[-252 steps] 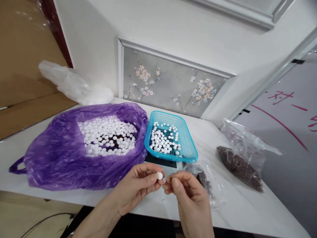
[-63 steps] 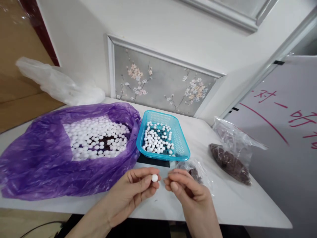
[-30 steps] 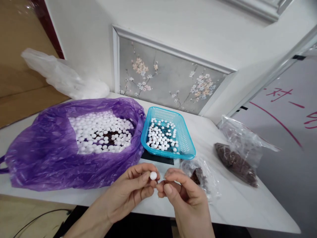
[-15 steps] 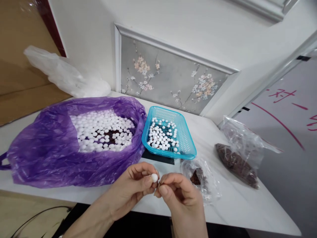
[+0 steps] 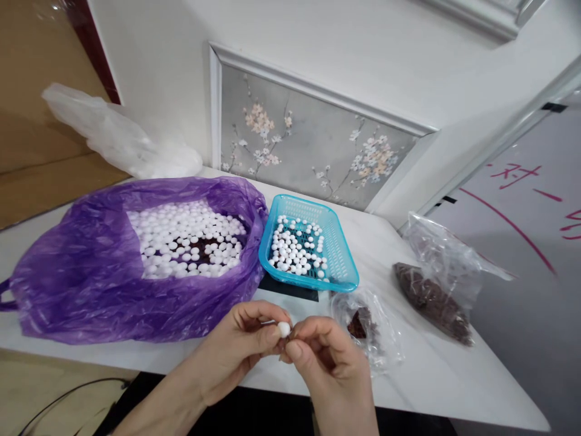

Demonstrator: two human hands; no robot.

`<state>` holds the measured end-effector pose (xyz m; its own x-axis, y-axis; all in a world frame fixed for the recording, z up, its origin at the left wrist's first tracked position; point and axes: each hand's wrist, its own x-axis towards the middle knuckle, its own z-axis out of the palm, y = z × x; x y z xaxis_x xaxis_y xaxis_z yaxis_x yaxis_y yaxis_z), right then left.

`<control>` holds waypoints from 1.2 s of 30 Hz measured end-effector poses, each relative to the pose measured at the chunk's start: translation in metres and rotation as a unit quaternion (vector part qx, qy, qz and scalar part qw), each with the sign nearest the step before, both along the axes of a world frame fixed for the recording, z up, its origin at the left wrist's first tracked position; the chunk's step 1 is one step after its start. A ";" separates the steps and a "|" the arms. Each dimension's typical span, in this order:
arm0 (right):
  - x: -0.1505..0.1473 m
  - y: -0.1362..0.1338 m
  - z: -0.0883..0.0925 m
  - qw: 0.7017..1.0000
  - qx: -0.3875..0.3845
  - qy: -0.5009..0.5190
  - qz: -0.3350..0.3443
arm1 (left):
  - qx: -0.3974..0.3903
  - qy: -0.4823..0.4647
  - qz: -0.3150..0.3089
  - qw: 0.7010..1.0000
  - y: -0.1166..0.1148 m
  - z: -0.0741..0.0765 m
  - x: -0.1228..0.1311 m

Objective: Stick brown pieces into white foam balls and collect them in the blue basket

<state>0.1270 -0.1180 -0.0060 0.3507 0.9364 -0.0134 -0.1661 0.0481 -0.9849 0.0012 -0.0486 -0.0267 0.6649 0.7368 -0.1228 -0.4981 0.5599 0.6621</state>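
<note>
Between the thumb and fingers of my left hand is a small white ball. My right hand is pinched closed right beside the ball, its fingertips meeting those of the left; whatever tiny piece it grips is too small to name. Beyond my hands stands a blue plastic basket with many white balls lying on its floor. To the left, a purple plastic bag lies open, filled with more white balls and some dark brown bits among them.
A small clear bag with brown pieces lies right of my hands. Farther right rests a larger clear bag of dark brown material. A framed flower picture and a whiteboard border the white table; a translucent bag sits behind.
My right fingertips have closed in against the white ball, covering the small gap seen before. The ball has dipped slightly; basket and bags stay put.
</note>
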 end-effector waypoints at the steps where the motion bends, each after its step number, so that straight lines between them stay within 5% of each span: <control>1: 0.001 0.000 0.000 1.000 -0.005 -0.004 0.005 | 0.004 0.001 0.000 1.000 0.000 0.001 0.000; 24: 0.008 0.005 -0.002 0.996 -0.031 0.068 0.040 | 0.075 -0.007 -0.019 0.997 0.000 0.002 0.003; 36: 0.014 0.004 -0.015 0.986 0.046 0.116 0.108 | 0.002 -0.012 -0.016 1.000 0.004 -0.008 0.006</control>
<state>0.1412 -0.1138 -0.0209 0.1396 0.9900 0.0189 -0.4026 0.0742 -0.9124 0.0072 -0.0449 -0.0343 0.6904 0.7161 -0.1027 -0.4968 0.5725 0.6522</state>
